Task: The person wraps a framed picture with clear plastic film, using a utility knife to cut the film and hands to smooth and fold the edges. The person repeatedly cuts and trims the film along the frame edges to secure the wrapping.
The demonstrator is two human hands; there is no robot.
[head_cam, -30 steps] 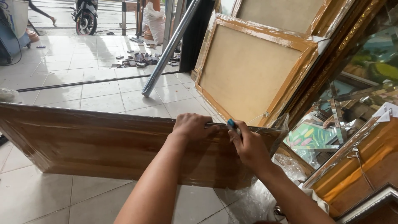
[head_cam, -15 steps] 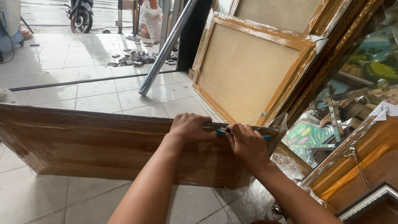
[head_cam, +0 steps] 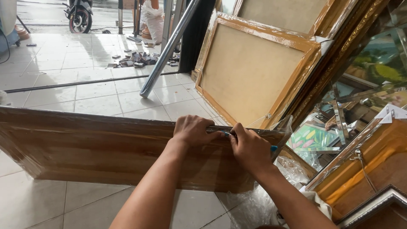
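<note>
Head view: both hands meet on the top edge of a long wooden panel (head_cam: 97, 148) wrapped in clear film, standing on edge on the tiled floor (head_cam: 97, 99). Left hand (head_cam: 193, 129) clamps the edge; right hand (head_cam: 250, 148) is closed around a small blue-handled cutter (head_cam: 273, 148) — over the last second this tool has dropped from above the edge down onto it, so the film is now being worked. Stacked canvas frames (head_cam: 250, 72) and a leaning metal pole (head_cam: 169, 46) crowd the right side — loose plastic (head_cam: 254, 203) lies underneath.
</note>
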